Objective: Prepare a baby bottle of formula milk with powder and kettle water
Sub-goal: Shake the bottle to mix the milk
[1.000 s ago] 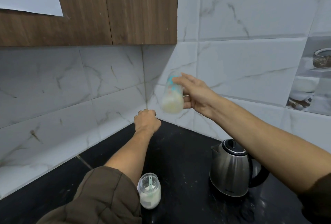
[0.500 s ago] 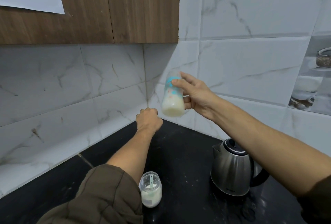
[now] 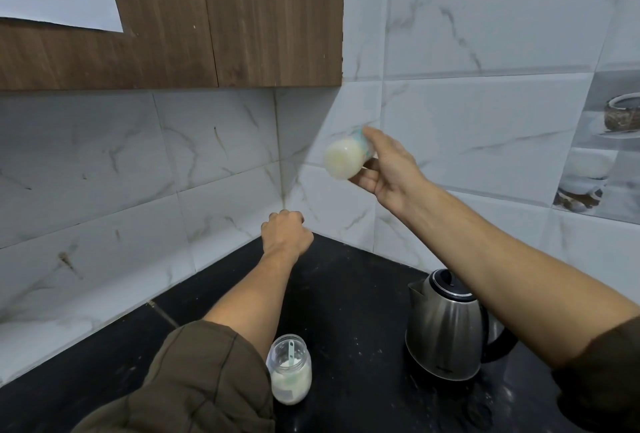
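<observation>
My right hand (image 3: 384,169) holds the baby bottle (image 3: 346,155) up in the air near the tiled corner. The bottle is tilted with its base toward me, is blurred, and holds pale milky liquid. My left hand (image 3: 285,233) is a closed fist held out over the back of the black counter (image 3: 353,301), with nothing visible in it. A small clear jar of white powder (image 3: 290,372) with a green scoop inside stands open on the counter near my left elbow. The steel kettle (image 3: 445,332) with a black lid and handle stands to the right.
Marble-look wall tiles (image 3: 207,162) meet in a corner behind the counter. A brown wooden wall cabinet (image 3: 214,16) hangs above on the left. White specks of powder lie scattered on the black counter around the kettle.
My right hand has swung the bottle from upright to tilted, base toward me, and moved it right and slightly up. The left fist stays where it was.
</observation>
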